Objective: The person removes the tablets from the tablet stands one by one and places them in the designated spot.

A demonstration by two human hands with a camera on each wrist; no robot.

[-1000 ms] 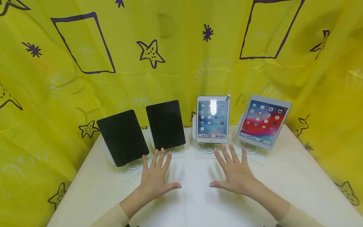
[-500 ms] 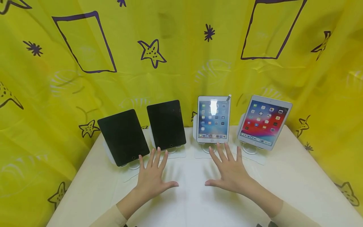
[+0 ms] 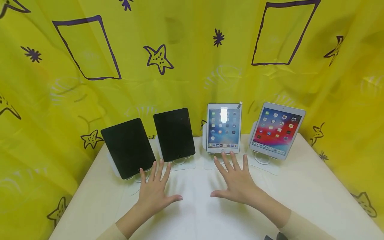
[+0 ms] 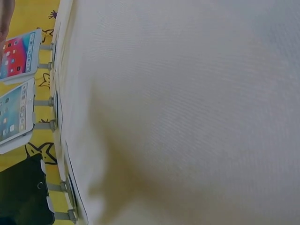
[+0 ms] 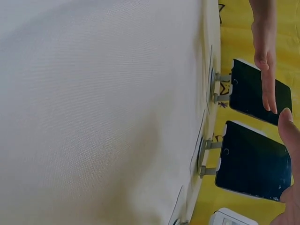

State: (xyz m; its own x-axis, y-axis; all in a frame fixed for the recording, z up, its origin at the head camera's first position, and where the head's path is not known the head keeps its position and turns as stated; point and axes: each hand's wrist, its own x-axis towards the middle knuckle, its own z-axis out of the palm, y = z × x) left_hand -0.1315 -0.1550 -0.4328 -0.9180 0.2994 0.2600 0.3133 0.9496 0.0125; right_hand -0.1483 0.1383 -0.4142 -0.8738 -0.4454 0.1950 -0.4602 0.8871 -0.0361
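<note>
My left hand (image 3: 153,193), fingers and thumb spread, hovers over the table in front of a black tablet (image 3: 128,148) at the far left. Beside that tablet stands another black tablet (image 3: 174,134); both screens are dark. Also spread wide, my right hand (image 3: 238,183) is in front of a white tablet (image 3: 223,128) with a lit blue home screen. At the far right leans a white tablet (image 3: 277,130) with a red and blue screen. Neither hand holds anything. In the right wrist view the left hand (image 5: 266,56) appears beyond the right thumb (image 5: 289,131).
Each tablet rests on a stand, such as the white stand (image 3: 262,158) at right, whose flat base lies on the white table (image 3: 195,213). Behind hangs a yellow curtain (image 3: 192,66) printed with purple stars and frames. Soft hand shadows fall on the tabletop.
Both hands have drifted left over the table, fingers still spread. The head view has shifted slightly, so the tablets sit a little lower and further left in it.
</note>
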